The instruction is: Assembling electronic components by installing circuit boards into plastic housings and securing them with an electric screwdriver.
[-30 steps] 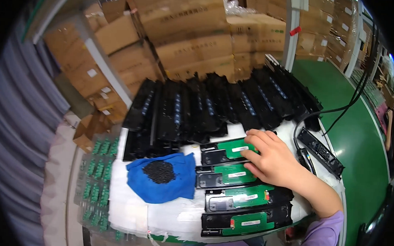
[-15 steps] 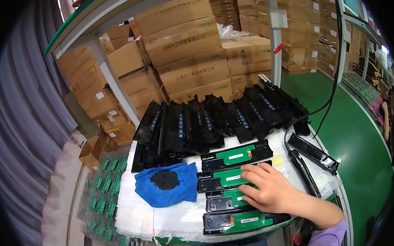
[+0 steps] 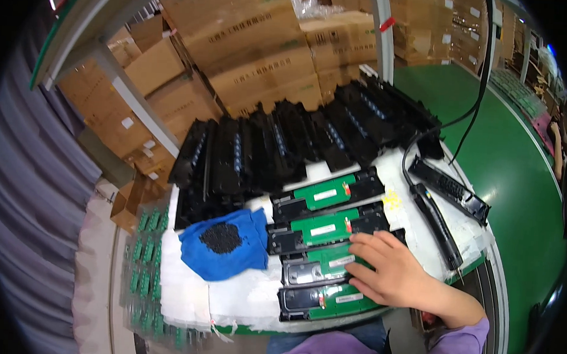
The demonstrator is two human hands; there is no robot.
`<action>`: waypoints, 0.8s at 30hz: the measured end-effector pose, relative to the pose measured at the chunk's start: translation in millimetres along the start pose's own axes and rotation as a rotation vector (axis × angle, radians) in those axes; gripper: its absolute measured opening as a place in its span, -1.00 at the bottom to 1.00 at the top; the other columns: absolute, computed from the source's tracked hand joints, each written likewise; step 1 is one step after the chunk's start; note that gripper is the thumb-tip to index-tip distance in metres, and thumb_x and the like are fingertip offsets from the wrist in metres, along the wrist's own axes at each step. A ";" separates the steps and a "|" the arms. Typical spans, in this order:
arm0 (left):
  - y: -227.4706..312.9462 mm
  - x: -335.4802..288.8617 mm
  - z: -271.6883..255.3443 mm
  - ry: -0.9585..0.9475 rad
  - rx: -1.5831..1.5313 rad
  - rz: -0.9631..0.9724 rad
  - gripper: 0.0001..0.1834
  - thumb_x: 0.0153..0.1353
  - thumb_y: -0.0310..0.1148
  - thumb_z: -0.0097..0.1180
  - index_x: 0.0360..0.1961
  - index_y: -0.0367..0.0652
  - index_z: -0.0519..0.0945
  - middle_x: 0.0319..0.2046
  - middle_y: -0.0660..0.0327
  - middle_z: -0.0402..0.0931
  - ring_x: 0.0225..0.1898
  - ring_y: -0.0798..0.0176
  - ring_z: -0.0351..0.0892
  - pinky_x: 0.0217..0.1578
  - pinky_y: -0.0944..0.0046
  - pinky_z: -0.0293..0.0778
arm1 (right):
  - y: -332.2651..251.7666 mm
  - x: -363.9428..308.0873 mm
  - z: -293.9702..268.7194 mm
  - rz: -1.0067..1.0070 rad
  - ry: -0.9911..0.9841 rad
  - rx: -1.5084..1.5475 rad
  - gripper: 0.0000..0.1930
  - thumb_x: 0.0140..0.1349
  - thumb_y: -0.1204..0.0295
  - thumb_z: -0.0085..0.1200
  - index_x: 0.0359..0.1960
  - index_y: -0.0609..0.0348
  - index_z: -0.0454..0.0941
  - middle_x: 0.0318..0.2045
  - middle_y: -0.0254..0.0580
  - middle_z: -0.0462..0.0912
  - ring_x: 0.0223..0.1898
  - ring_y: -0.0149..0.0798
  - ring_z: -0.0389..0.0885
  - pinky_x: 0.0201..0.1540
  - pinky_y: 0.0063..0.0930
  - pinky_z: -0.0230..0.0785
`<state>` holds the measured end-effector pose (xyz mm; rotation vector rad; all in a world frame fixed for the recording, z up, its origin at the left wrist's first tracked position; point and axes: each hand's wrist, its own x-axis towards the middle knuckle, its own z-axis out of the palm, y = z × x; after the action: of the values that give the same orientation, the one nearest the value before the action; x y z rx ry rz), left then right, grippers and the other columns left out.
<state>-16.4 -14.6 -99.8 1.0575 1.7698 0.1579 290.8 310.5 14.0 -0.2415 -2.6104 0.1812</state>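
Four black cartridges with green panels lie side by side on the white-covered table (image 3: 240, 298): the farthest one (image 3: 328, 193), the second (image 3: 322, 229), the third (image 3: 308, 270) and the nearest (image 3: 306, 302). My right hand (image 3: 390, 270) lies flat on the right ends of the third and nearest cartridges, fingers spread and pointing left, with nothing gripped. My purple sleeve (image 3: 460, 340) comes in from the lower edge. My left hand is out of sight. A blue cloth (image 3: 229, 257) with a small heap of black powder (image 3: 221, 237) lies left of the cartridges.
A long row of black cartridges (image 3: 285, 145) stands behind. Two long black parts (image 3: 450, 190) (image 3: 436, 225) and a cable lie to the right. Green pieces (image 3: 144, 259) fill a tray at the left. Cardboard boxes (image 3: 251, 55) are stacked behind. Another person's arm (image 3: 557, 144) shows at far right.
My right hand has slid from the farther green cartridges toward me, onto the two nearest ones. The view has shifted slightly.
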 end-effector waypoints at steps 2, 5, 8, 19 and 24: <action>0.4 -7.4 11.6 -0.105 -0.031 -0.016 -0.74 0.21 -0.36 0.04 -0.12 -0.29 0.47 -0.22 -0.02 0.50 -0.29 0.26 0.53 -0.34 0.30 0.43 | 1.6 -2.8 1.3 0.039 0.011 0.016 -0.73 -0.12 0.39 0.21 -0.33 0.18 0.52 -0.19 -0.10 0.47 0.01 -0.08 0.41 -0.02 -0.19 0.26; 2.7 -9.8 17.9 -0.240 -0.071 -0.020 -0.75 0.21 -0.36 0.05 -0.14 -0.29 0.48 -0.23 0.00 0.51 -0.30 0.28 0.54 -0.36 0.32 0.43 | 2.6 -8.3 3.9 0.079 -0.007 0.030 -0.71 -0.14 0.40 0.23 -0.32 0.15 0.53 -0.19 -0.12 0.48 0.00 -0.07 0.43 -0.02 -0.15 0.27; 4.0 -11.1 15.2 -0.353 -0.102 -0.011 -0.76 0.21 -0.36 0.05 -0.16 -0.29 0.48 -0.24 0.01 0.51 -0.31 0.29 0.54 -0.38 0.33 0.44 | 1.8 -11.1 5.4 0.097 -0.034 0.047 -0.70 -0.15 0.40 0.23 -0.32 0.18 0.52 -0.19 -0.10 0.48 0.00 -0.08 0.42 -0.01 -0.15 0.26; 9.0 -24.7 7.0 -0.688 -0.257 0.080 -0.79 0.20 -0.37 0.07 -0.22 -0.29 0.51 -0.27 0.08 0.53 -0.35 0.36 0.54 -0.45 0.38 0.45 | -15.6 -2.2 4.8 0.061 -0.033 0.042 -0.68 -0.20 0.44 0.24 -0.33 0.23 0.51 -0.23 -0.07 0.46 -0.05 -0.06 0.44 -0.07 -0.15 0.27; 14.8 -39.3 -7.2 -0.796 -0.329 0.140 -0.80 0.20 -0.37 0.07 -0.25 -0.30 0.53 -0.28 0.11 0.54 -0.37 0.39 0.55 -0.48 0.40 0.46 | -4.2 -11.7 -12.3 0.247 0.102 -0.141 -0.56 -0.17 0.53 0.19 -0.13 0.23 0.47 -0.26 -0.08 0.48 -0.15 -0.03 0.48 -0.14 -0.26 0.31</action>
<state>-10.1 -31.2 -61.0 0.8363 0.9161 0.0895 306.4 305.1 19.8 -0.6080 -2.4885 0.0681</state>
